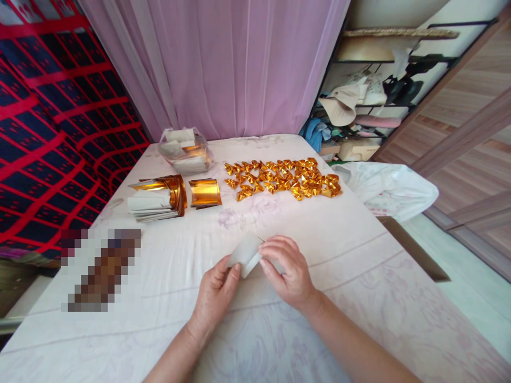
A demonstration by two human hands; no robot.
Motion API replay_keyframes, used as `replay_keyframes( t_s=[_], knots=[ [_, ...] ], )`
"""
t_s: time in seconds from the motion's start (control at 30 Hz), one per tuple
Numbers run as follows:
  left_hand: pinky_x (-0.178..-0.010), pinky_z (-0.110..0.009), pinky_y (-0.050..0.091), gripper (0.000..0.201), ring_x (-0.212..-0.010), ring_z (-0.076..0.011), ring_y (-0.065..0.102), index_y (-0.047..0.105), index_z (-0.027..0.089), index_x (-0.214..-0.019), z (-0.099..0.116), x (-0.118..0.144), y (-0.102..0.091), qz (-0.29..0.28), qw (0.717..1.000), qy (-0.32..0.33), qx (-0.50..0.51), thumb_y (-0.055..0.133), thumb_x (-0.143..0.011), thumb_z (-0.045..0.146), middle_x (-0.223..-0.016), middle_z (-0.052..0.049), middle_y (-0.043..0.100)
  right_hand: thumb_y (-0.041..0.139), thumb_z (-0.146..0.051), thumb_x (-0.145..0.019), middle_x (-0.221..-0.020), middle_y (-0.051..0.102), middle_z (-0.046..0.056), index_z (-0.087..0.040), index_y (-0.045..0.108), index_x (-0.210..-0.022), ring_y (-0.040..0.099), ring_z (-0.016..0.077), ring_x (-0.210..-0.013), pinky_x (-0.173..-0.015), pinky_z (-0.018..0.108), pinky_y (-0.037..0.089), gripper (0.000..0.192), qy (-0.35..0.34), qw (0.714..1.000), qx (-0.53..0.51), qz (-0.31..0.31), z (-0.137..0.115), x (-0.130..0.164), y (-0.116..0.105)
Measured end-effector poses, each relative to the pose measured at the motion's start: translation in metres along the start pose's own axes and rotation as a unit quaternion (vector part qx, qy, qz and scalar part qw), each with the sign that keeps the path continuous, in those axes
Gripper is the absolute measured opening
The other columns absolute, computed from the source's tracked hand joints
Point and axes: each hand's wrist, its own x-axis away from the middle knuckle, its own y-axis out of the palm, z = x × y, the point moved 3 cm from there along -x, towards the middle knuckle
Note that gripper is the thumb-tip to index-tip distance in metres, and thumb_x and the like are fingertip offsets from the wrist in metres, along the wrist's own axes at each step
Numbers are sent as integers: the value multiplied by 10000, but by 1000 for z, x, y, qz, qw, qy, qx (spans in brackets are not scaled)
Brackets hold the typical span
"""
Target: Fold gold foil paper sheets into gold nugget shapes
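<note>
Both hands hold one small white paper [247,254] just above the counter [351,266], near its front middle. The left hand [215,295] has its grip closed on the lower left edge of the paper, thumb on top and the other fingers under. The right hand [288,271] has its grip closed on the right side of the paper, with the fingers curled over it, so that part of the sheet is hidden. The paper is tilted, and its white side shows; its other side I cannot see.

The counter is covered with a white cloth with a pale flower pattern. Far behind the hands, toward the right, lies a group of small folded gold pieces [283,178], close together and touching one another. Left of them stands a curved gold sheet [205,192], and just beside it is a stack of sheets [157,199], white on one side and gold on the other. Behind the stack, near the far edge, there is a clear bag [184,151] with more sheets inside. On the left front of the counter one area is blurred and I cannot tell what it is.

A pink curtain [223,64] hangs behind the counter, and a white bag [389,189] lies at its right edge
</note>
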Motion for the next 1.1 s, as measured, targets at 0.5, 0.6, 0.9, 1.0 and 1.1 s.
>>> replay_keyframes(
  t_s=[0.5, 0.6, 0.9, 1.0, 1.1],
  knots=[
    [-669, -314, 488, 452, -651, -196, 627, 504, 200, -1344, -6, -4, -11, 0, 943, 32, -330, 489, -904, 299, -655, 20, 640, 480, -341, -894, -499, 507, -43, -200, 511, -604, 478, 95, -479, -503, 230, 246, 324, 276, 929, 110, -220, 24, 16, 21],
    [-779, -395, 501, 599, -770, -233, 639, 366, 168, -1442, -7, -6, -13, 41, 907, 115, -403, 550, -882, 277, -780, -21, 678, 482, -317, -917, -586, 645, -5, -207, 600, -689, 583, 128, -550, -525, 250, 243, 279, 271, 897, 215, -274, 21, 13, 22],
    [-983, -476, 438, 226, -1095, -257, 599, 675, 219, -1092, 6, 6, 2, -72, 868, 242, -428, 517, -945, 285, -1179, -82, 672, 458, -337, -953, -732, 739, 51, -226, 671, -855, 687, 189, -670, -546, 264, 307, 259, 267, 844, 332, -325, 19, 9, 22],
    [-1049, -524, 383, 299, -1158, -272, 582, 650, 214, -1179, 1, 11, 7, -117, 866, 220, -434, 540, -935, 349, -1227, -77, 669, 440, -341, -964, -759, 744, 62, -216, 675, -897, 695, 200, -696, -571, 266, 353, 274, 276, 851, 309, -324, 22, 9, 19],
    [-1084, -534, 342, 335, -1193, -278, 564, 637, 229, -1209, -3, 12, 7, -127, 868, 202, -436, 563, -921, 384, -1260, -74, 658, 434, -311, -965, -796, 747, 56, -205, 645, -1102, 696, 201, -733, -619, 265, 400, 274, 292, 870, 250, -310, 27, 11, 12]
  ],
)
